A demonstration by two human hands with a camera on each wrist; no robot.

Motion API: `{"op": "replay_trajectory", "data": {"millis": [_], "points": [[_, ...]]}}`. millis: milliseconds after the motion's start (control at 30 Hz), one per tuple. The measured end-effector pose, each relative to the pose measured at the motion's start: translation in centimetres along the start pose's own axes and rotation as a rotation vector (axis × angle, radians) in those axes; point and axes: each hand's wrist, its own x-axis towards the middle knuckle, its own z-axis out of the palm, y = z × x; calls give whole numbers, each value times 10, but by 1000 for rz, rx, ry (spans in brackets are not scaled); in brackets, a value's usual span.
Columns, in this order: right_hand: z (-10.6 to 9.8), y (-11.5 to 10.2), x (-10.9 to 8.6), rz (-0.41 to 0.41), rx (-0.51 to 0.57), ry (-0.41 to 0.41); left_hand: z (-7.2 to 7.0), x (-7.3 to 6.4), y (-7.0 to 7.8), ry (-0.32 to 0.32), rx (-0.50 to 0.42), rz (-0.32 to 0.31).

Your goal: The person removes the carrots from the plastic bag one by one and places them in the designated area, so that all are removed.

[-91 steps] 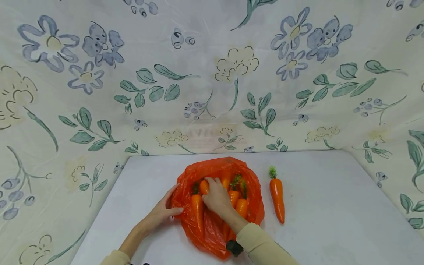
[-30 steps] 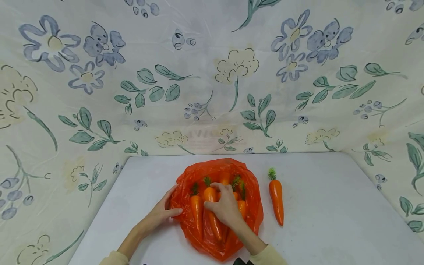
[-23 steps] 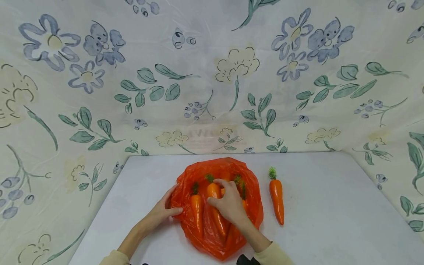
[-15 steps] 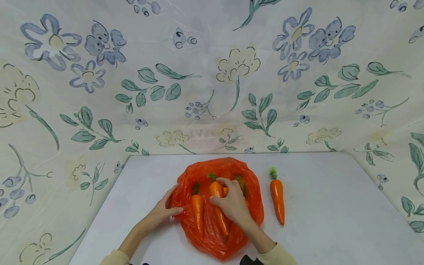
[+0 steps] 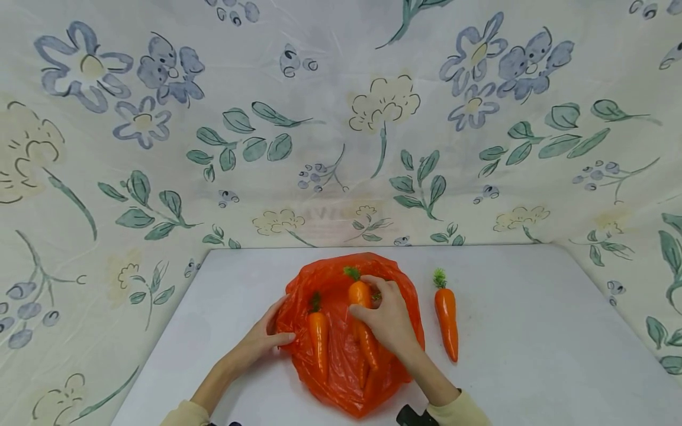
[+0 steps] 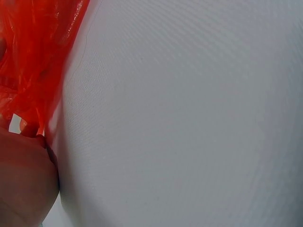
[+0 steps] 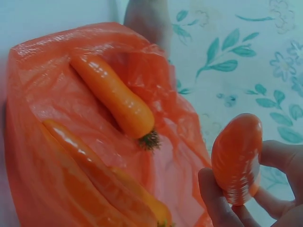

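An orange plastic bag (image 5: 309, 277) lies wide open on the white table with several carrots in it. My right hand (image 5: 391, 319) holds a carrot (image 5: 360, 293) by its thick upper part, thumb on one side and fingers on the other; its green top points away. In the right wrist view this carrot (image 7: 236, 158) is seen nearly end-on, above the bag. Another carrot (image 5: 318, 340) lies at the bag's left. More carrots (image 7: 94, 175) lie in the bag, partly hidden in the head view. My left hand (image 5: 258, 337) grips the bag's left edge, its far fingers partly hidden.
A single carrot (image 5: 446, 322) lies on the white table (image 5: 533, 331) to the right of the bag. A flower-patterned cloth (image 5: 330, 118) hangs behind the table and along its sides. A dark object (image 5: 412, 416) sits by the right wrist.
The right hand has taken hold of a carrot in the middle of the bag and moved it right and away, raising its top end. The left hand has stayed on the bag's edge.
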Motion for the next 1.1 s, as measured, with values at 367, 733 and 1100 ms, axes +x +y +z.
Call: {"op": "replay_trajectory", "data": {"millis": [367,733,1100], "points": [[-20,1,1,22,53,57,0,0,-1,-4,-6,3],[-46,7,1,64,67,90,0,0,-1,-3,1,3],[-81,21,6,110,68,118,0,-1,1,-4,-4,18]]}}
